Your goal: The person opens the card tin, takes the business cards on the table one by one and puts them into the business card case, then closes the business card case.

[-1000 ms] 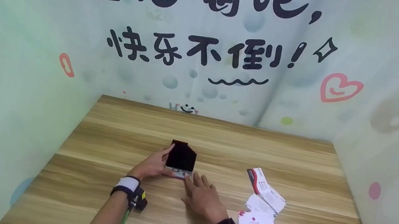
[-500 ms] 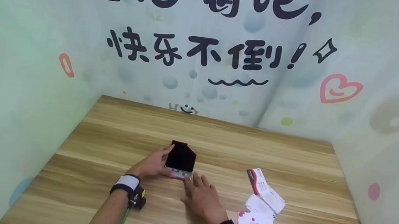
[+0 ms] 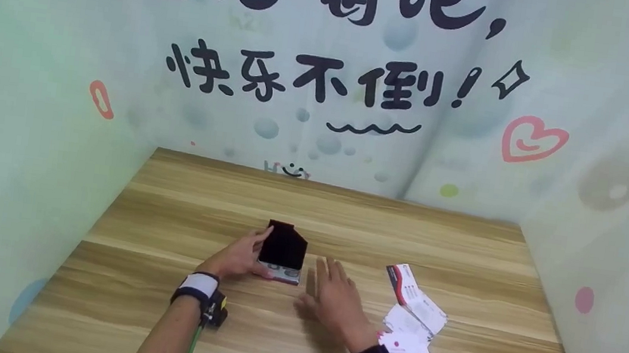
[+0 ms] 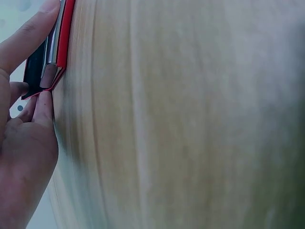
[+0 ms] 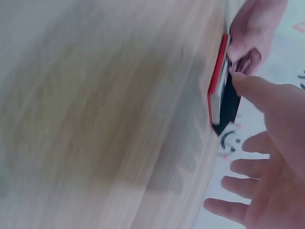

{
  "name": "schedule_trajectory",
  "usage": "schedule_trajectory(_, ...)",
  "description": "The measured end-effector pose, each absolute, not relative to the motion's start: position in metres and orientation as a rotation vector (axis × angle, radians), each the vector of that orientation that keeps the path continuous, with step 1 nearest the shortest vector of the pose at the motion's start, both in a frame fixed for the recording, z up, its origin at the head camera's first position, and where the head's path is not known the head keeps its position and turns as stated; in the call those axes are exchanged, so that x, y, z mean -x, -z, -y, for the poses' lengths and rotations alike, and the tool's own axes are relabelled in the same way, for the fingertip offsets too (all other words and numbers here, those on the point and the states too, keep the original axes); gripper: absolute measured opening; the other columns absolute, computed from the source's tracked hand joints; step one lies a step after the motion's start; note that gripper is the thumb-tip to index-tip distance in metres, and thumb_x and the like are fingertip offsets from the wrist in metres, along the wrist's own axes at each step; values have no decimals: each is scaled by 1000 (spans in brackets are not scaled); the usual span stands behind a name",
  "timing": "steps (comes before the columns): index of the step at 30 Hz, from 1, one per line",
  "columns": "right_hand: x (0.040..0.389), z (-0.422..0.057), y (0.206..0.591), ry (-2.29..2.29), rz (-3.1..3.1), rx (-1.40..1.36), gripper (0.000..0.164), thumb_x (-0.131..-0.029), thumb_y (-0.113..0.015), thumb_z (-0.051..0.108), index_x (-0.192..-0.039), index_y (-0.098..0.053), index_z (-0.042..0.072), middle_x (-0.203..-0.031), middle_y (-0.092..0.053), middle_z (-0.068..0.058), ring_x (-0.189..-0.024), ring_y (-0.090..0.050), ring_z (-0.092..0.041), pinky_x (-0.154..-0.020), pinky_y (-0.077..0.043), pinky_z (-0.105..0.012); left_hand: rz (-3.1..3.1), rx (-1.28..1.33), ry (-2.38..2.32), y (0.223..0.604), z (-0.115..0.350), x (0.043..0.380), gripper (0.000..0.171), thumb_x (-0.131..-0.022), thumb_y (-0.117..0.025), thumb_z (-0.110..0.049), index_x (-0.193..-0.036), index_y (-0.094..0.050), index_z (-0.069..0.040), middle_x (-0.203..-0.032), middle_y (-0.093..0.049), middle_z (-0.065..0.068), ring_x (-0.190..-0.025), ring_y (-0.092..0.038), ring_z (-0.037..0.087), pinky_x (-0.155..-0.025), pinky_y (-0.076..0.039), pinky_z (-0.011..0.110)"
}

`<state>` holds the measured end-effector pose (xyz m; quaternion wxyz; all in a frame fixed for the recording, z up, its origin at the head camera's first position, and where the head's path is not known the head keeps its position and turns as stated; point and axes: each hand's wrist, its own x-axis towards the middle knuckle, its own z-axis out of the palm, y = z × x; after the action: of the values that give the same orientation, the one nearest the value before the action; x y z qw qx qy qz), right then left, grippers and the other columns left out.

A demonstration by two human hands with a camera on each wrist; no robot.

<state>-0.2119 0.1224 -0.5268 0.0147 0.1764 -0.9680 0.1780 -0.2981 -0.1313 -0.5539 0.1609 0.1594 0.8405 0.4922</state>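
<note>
i have the left hand [image 3: 231,258] pinching the small red box with a raised black flap [image 3: 284,249] on the brown wood-grain table [image 3: 180,196]; my right hand [image 3: 337,303], fingers spread, is just beside it.

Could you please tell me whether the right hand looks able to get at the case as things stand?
Very likely yes: the right hand holds nothing, the case lies close by, and the left hand grips it from the left, leaving its right side free.

Right grip [image 3: 336,299] now off box [image 3: 284,247]
</note>
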Motion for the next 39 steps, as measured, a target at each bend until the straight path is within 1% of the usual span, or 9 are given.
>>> schedule_trajectory(5, 218, -138, 529, -522, 2923, -472, 82, -87, -74, 40, -147, -41, -5, -153, -41, -29, -140, -42, -44, -106, -44, -64, -2383, -438, -1424, 554, 133, 296, 112, -75, -88, -15, -161, -17, -10, -166, -11, 25, -150, -27, 41, -121, -33, 45)
schedule_trajectory(9, 223, -153, 535, -450, 2813, -363, 73, -84, -79, 30, -140, -49, -6, -145, -49, -29, -132, -50, -43, -100, -48, -63, -2363, -440, -1443, 553, 132, 297, 112, -75, -87, -12, -161, -15, -9, -166, -7, 26, -151, -25, 41, -120, -33, 44)
schedule_trajectory(13, 228, -165, 544, -388, 2688, -275, 64, -79, -83, 22, -131, -55, -6, -133, -58, -27, -122, -58, -43, -91, -53, -60, -2385, -460, -1442, 555, 133, 298, 112, -75, -88, -12, -160, -15, -5, -164, -11, 29, -150, -26, 41, -121, -32, 45)
schedule_trajectory(15, 231, -172, 546, -379, 2665, -235, 64, -78, -84, 22, -128, -57, -6, -129, -59, -28, -119, -59, -43, -92, -52, -59, -2404, -466, -1434, 556, 134, 298, 112, -74, -88, -13, -160, -16, -5, -162, -14, 30, -149, -28, 42, -121, -31, 45)
schedule_trajectory(21, 234, -203, 544, -450, 2774, -17, 62, -82, -81, 24, -130, -55, -6, -135, -55, -31, -124, -54, -47, -94, -49, -66, -2435, -465, -1396, 556, 133, 297, 112, -74, -89, -18, -160, -17, -8, -163, -14, 29, -148, -31, 44, -120, -34, 46)
schedule_trajectory(25, 234, -222, 543, -558, 2837, 174, 57, -85, -75, 23, -129, -55, -8, -135, -54, -33, -122, -54, -50, -93, -48, -68, -2444, -454, -1381, 556, 133, 297, 112, -74, -89, -21, -160, -18, -9, -165, -14, 27, -148, -31, 41, -121, -33, 44)
schedule_trajectory(30, 233, -238, 543, -628, 2901, 289, 62, -89, -74, 29, -130, -53, -12, -129, -54, -35, -115, -56, -50, -90, -48, -66, -2464, -448, -1373, 556, 133, 298, 113, -72, -90, -22, -160, -19, -8, -164, -16, 28, -148, -33, 41, -121, -33, 44)
schedule_trajectory(34, 233, -243, 543, -635, 2924, 325, 61, -90, -73, 33, -126, -54, -13, -122, -56, -33, -109, -57, -46, -88, -48, -62, -2464, -468, -1383, 558, 133, 299, 114, -72, -91, -22, -159, -19, -6, -162, -16, 30, -148, -32, 41, -121, -32, 44)
schedule_trajectory(39, 234, -248, 543, -668, 2913, 336, 58, -90, -74, 30, -123, -55, -14, -115, -58, -33, -104, -58, -46, -85, -49, -58, -2452, -470, -1388, 558, 132, 298, 113, -72, -90, -20, -159, -19, -6, -162, -16, 30, -148, -32, 41, -120, -33, 44)
